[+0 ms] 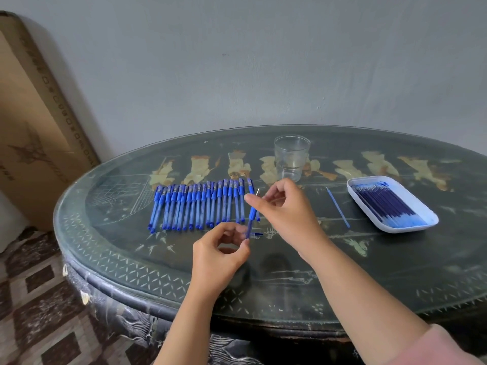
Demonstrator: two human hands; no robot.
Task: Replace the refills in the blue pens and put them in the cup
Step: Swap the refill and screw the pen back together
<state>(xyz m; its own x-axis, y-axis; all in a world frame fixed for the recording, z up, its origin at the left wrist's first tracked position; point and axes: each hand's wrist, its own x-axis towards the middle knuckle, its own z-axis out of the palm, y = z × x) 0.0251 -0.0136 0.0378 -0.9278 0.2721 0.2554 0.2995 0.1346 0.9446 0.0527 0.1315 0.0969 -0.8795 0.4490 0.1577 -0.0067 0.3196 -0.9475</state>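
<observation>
Several capped blue pens (200, 206) lie side by side in a row on the table. I hold one uncapped blue pen (252, 214) upright and tilted just right of the row, its thin tip pointing up. My left hand (218, 256) pinches the pen's lower end. My right hand (284, 209) pinches its upper part near the tip. A blue cap (256, 234) lies on the table right beside the left fingertips. The clear plastic cup (291, 158) stands behind the hands, with nothing in it. A white tray (395, 227) at the right holds several blue refills (387, 206).
One loose blue refill (338, 208) lies on the table between my right hand and the tray. The oval dark table (395, 272) has a glass top and stands against a grey wall. A large cardboard box (34, 133) leans at the left.
</observation>
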